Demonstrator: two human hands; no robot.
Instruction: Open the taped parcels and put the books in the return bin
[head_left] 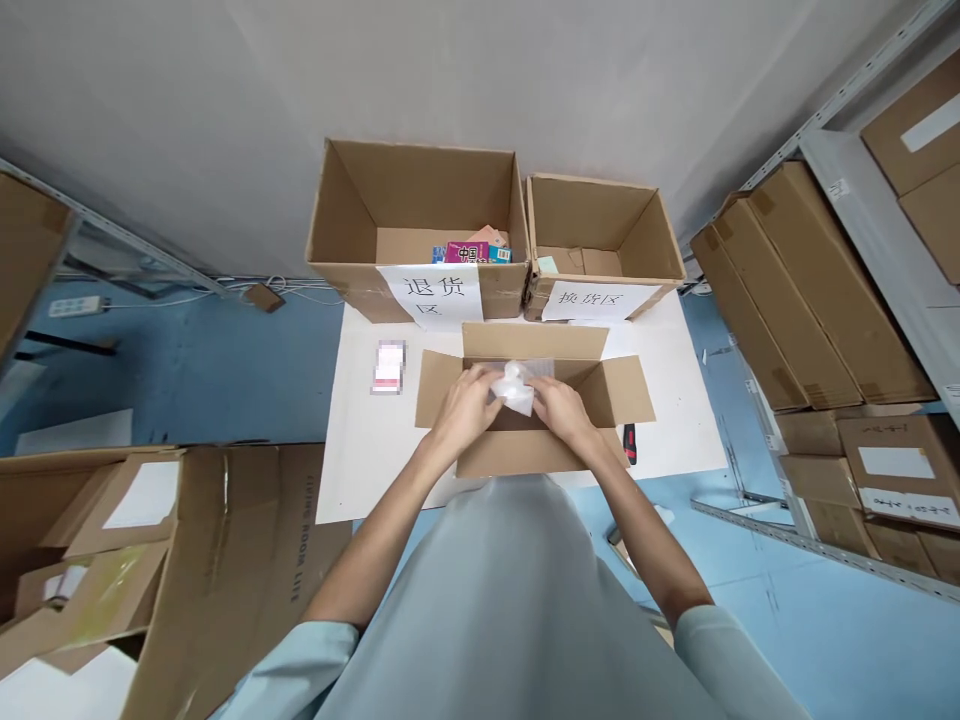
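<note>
Over the mouth of the open brown cardboard box (517, 455), the bare left hand (465, 406) pinched the left side of a crumpled, translucent white plastic wrapping (516, 388), and the bare right hand (564, 408), a little apart from the left, pinched its right side. The wrapping looked light, limp and rather slippery, best taken by fingertips at both gathered sides; whether it enclosed anything fragile could not be told.
</note>
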